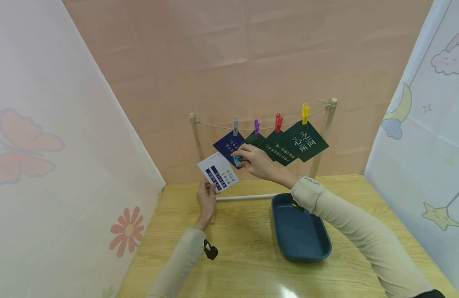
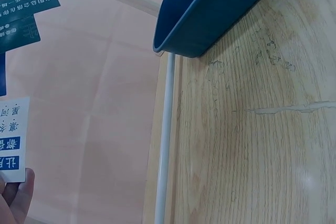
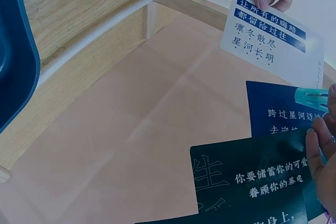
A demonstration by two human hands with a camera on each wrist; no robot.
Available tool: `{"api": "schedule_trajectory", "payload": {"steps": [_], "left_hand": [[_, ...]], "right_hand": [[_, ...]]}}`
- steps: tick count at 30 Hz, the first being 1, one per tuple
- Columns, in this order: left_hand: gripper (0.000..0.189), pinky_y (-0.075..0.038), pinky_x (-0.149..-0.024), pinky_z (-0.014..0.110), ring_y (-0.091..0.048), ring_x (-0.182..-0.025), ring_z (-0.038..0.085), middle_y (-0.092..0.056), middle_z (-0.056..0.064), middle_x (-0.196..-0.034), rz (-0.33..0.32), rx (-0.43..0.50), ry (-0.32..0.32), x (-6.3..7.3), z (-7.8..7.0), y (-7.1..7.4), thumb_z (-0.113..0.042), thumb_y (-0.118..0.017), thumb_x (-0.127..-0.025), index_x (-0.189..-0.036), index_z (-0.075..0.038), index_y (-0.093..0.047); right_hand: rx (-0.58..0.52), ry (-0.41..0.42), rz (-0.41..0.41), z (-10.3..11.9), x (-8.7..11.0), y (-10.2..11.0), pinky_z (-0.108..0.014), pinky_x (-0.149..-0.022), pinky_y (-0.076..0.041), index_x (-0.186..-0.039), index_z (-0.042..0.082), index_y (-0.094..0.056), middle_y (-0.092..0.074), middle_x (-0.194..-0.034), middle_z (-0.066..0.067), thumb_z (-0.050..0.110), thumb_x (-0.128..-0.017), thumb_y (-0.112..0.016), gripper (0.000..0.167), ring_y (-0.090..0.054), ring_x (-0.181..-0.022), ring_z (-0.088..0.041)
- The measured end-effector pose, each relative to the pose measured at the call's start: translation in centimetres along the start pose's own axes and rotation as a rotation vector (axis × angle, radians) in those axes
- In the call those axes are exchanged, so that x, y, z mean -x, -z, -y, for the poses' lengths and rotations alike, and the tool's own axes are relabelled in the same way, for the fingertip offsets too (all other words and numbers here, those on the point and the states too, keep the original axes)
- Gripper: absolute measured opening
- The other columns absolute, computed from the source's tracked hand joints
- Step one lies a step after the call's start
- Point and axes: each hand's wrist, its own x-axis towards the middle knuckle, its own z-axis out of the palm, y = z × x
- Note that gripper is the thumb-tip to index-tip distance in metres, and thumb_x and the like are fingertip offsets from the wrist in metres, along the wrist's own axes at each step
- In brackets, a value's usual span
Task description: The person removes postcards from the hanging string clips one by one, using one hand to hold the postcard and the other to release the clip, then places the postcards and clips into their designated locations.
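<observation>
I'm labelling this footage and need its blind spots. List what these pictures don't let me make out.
- Head: much of the green card under the purple clip, covered by the right hand.
- Head: the faint writing near the white card's upper corner, too small to read.
- Left wrist: most of the left hand, cut off by the left edge.
- Right wrist: the light-blue clip's far end, behind fingers at the right edge.

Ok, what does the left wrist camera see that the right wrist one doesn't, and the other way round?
Only the left wrist view shows the long pale crack in the wooden tabletop.

Only the right wrist view shows the turquoise clip, pinched by the right hand.

Both show the white card held by the left hand, the blue tray and the white rod.
</observation>
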Motion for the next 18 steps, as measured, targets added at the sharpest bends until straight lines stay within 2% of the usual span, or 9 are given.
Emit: {"api": "schedule_trajectory", "payload": {"steps": [4,11,18], "left_hand": [[0.007,-0.061,-0.065,0.034,-0.068,-0.081,0.035,-0.068,0.022,-0.094,0.007,0.005,0.003,-0.11,0.01,-0.08,0.005,-0.058,-0.097,-0.104,0.007,-0.058],[0.005,-0.061,-0.063,0.037,-0.068,-0.077,0.035,-0.068,0.022,-0.091,-0.009,-0.023,-0.007,-0.09,0.05,-0.13,0.006,-0.059,-0.096,-0.1,0.007,-0.058],[0.005,-0.061,-0.061,0.039,-0.068,-0.074,0.034,-0.068,0.021,-0.089,-0.017,-0.051,-0.024,0.1,0.29,0.0,0.004,-0.06,-0.096,-0.099,0.007,-0.057]], "right_hand": [[-0.015,-0.009,-0.004,-0.17,0.13,-0.04,-0.028,-0.061,-0.053,-0.113,-0.002,-0.07,-0.063,-0.103,-0.014,-0.017,-0.084,-0.066,0.033,-0.063,-0.078,-0.019],[-0.041,-0.038,0.011,-0.31,0.42,-0.14,-0.029,-0.065,-0.055,-0.113,-0.002,-0.07,-0.064,-0.104,-0.014,-0.005,-0.082,-0.078,0.032,-0.062,-0.077,-0.019],[-0.044,-0.054,0.024,-0.29,0.73,-0.36,-0.029,-0.064,-0.054,-0.112,-0.002,-0.07,-0.064,-0.102,-0.013,-0.004,-0.082,-0.078,0.031,-0.061,-0.076,-0.019]]}}
